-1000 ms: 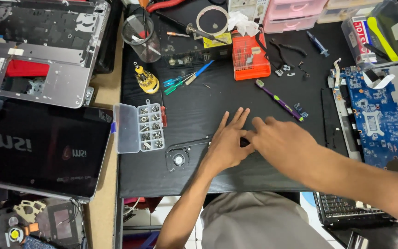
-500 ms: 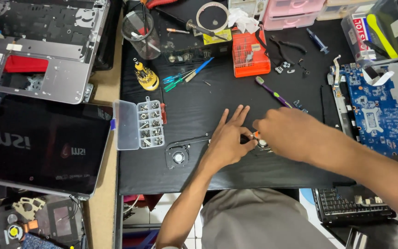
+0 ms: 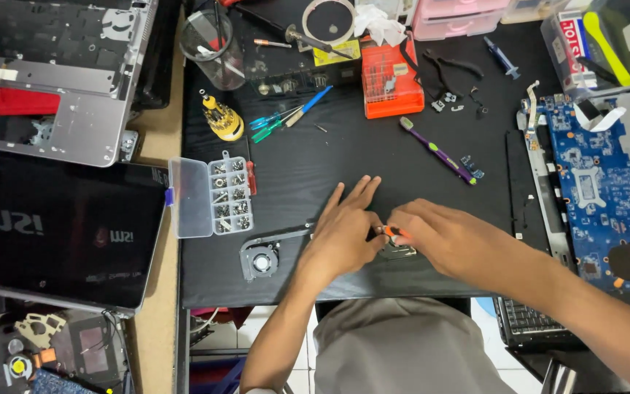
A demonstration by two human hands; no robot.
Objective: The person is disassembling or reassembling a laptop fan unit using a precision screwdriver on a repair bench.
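**Working a screw on the laptop cooler, fan end lying free**

Pressing flat and open with the left hand (image 3: 344, 237) on the cooling assembly (image 3: 395, 252) at the table's (image 3: 315, 168) near edge. Pinching a small orange-tipped tool (image 3: 391, 232) with the right hand (image 3: 439, 237), closed. Judging removal or refitting midway; fan (image 3: 260, 260) left of the assembly. Farther left, screw box (image 3: 229, 194) lying open, compartments filled; beyond it, clear cup (image 3: 213, 45) holding tools.

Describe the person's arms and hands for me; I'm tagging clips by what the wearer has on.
Both forearms are bare from the elbow down, with no sleeves in view. The left hand and the right hand wear no gloves. No watch, wristband or ring shows on either. At the bottom edge, grey clothing covers the person's lap.
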